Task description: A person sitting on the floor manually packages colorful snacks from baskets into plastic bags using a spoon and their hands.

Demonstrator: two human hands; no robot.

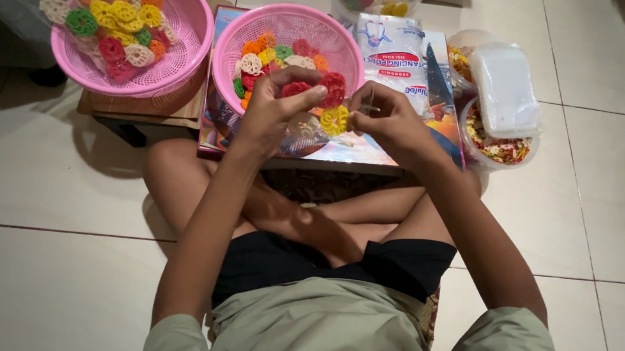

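Between the two raised hands sits a small clear bag, holding a yellow wheel cracker [334, 120] and two red ones [332, 88] above it. Left hand [277, 109] pinches the bag's top, thumb across a red piece; right hand [388, 120] is closed in a pinch at the bag's other edge, gripping something thin I cannot make out. Two pink baskets: one [266, 29] just beyond the left hand, one [187, 36] well off to its left, both loaded with flower-shaped crackers in red, orange, yellow, green and white. Beyond the right hand lies a white printed packet [393, 55]. To its right stand two round tubs [500, 146], a white lid [504, 88] lying across them. Everything rests on a low table [377, 159], which is between the hands and the tiled floor.
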